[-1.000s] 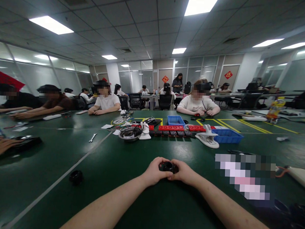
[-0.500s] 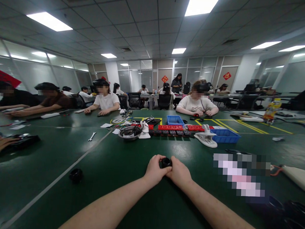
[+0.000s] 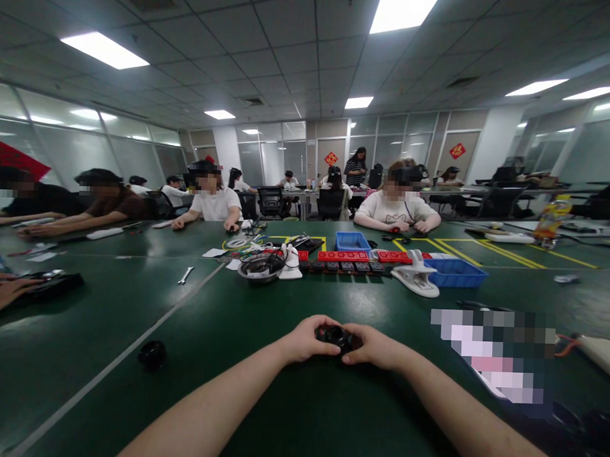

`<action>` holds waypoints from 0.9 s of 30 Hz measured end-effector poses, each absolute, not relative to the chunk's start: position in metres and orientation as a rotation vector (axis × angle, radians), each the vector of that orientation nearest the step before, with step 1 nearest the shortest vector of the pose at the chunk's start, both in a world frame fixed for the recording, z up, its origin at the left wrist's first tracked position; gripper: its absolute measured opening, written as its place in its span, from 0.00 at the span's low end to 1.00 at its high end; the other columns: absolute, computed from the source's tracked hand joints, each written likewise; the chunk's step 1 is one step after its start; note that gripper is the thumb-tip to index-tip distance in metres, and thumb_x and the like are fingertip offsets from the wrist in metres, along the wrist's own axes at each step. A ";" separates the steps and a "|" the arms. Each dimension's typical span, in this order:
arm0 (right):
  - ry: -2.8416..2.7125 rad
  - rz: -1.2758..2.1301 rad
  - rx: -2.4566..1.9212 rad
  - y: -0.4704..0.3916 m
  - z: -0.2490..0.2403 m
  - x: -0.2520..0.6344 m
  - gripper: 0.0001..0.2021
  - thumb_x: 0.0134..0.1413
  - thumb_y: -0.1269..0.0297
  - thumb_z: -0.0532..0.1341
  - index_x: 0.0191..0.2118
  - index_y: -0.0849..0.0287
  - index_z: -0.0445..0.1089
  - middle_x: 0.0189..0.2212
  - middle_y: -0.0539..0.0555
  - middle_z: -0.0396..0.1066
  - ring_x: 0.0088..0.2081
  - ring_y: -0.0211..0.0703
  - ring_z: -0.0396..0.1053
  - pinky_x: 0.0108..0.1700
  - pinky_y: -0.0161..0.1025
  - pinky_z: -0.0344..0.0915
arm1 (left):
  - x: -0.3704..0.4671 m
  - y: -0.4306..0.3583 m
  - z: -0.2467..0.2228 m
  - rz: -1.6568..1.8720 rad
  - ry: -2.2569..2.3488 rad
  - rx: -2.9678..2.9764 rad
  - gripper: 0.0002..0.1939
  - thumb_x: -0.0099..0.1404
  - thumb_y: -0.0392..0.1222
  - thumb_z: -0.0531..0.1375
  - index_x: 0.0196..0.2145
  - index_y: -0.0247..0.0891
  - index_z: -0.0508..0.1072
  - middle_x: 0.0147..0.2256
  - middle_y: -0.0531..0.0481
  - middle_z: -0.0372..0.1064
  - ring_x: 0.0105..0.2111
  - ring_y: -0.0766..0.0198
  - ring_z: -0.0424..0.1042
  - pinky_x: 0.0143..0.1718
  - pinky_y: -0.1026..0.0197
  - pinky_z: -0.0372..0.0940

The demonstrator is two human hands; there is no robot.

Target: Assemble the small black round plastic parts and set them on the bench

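Between my two hands, low over the green table (image 3: 228, 412), is a black ring-shaped part (image 3: 337, 335) with a round opening facing up toward me. My left hand (image 3: 308, 338) has its thumb and fingers closed on the part's left side. From the right, my right hand (image 3: 374, 347) pinches the same part, with the thumb in front. Fingers cover much of its sides, so its full shape is hidden. A similar black ring-shaped piece (image 3: 152, 355) rests on the table to the left of my forearm.
A wrench (image 3: 185, 275) lies left. Further off are a metal bowl (image 3: 259, 267) of cables, a red-topped black strip (image 3: 341, 262), a white clip stand (image 3: 417, 276) and a blue bin (image 3: 456, 272). Dark round pieces sit at lower right. Co-workers sit around the table.
My hands have moved slightly apart and a little toward me. More of the black part shows between them, and my right fingers now reach around its side.
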State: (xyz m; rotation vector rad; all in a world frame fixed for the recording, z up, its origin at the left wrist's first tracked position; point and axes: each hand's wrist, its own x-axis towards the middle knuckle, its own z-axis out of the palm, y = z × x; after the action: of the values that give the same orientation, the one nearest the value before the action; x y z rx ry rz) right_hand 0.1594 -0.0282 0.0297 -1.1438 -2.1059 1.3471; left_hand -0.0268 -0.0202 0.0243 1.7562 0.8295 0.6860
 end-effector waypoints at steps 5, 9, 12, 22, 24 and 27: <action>-2.131 1.307 -1.142 -0.027 0.026 0.157 0.17 0.37 0.68 0.61 0.39 0.62 0.65 0.30 0.49 0.67 0.30 0.38 0.63 0.31 0.33 0.59 | -0.027 -0.023 0.023 0.718 0.872 1.875 0.24 0.44 0.41 0.63 0.41 0.36 0.65 0.38 0.48 0.63 0.36 0.63 0.64 0.38 0.60 0.58; -2.134 1.287 -1.144 -0.026 0.023 0.158 0.16 0.37 0.67 0.61 0.38 0.61 0.65 0.28 0.49 0.67 0.28 0.37 0.62 0.30 0.32 0.58 | -0.027 -0.025 0.023 0.748 0.907 2.012 0.25 0.44 0.44 0.63 0.42 0.39 0.65 0.40 0.48 0.61 0.40 0.60 0.62 0.40 0.60 0.58; -2.138 1.259 -1.130 -0.026 0.022 0.159 0.17 0.37 0.67 0.61 0.39 0.61 0.65 0.30 0.49 0.67 0.30 0.38 0.63 0.31 0.33 0.58 | -0.025 -0.027 0.025 0.786 0.918 2.074 0.29 0.42 0.45 0.64 0.44 0.41 0.64 0.42 0.47 0.59 0.42 0.59 0.60 0.41 0.59 0.57; -2.187 1.237 -1.131 -0.026 0.025 0.159 0.19 0.37 0.67 0.61 0.41 0.60 0.65 0.34 0.50 0.67 0.34 0.41 0.64 0.36 0.36 0.59 | -0.021 -0.031 0.029 0.814 1.020 2.109 0.23 0.43 0.47 0.64 0.39 0.40 0.68 0.35 0.50 0.63 0.37 0.61 0.62 0.39 0.61 0.57; -2.192 1.232 -1.138 -0.026 0.026 0.159 0.19 0.37 0.67 0.62 0.41 0.60 0.65 0.33 0.50 0.68 0.34 0.41 0.64 0.36 0.36 0.59 | -0.021 -0.029 0.027 0.800 1.030 2.082 0.23 0.42 0.47 0.64 0.39 0.40 0.68 0.35 0.50 0.63 0.36 0.62 0.62 0.38 0.61 0.57; -2.185 1.252 -1.140 -0.026 0.026 0.159 0.19 0.37 0.67 0.62 0.41 0.59 0.65 0.33 0.50 0.68 0.34 0.41 0.64 0.35 0.36 0.59 | -0.020 -0.028 0.024 0.805 1.031 2.027 0.25 0.41 0.46 0.65 0.40 0.39 0.68 0.36 0.49 0.62 0.36 0.62 0.62 0.37 0.62 0.57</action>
State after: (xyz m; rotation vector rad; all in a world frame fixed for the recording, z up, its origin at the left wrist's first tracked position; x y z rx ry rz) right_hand 0.1589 -0.0256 0.0263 -1.1397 -2.1845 1.2521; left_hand -0.0198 -0.0281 0.0242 2.0270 1.0306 0.8046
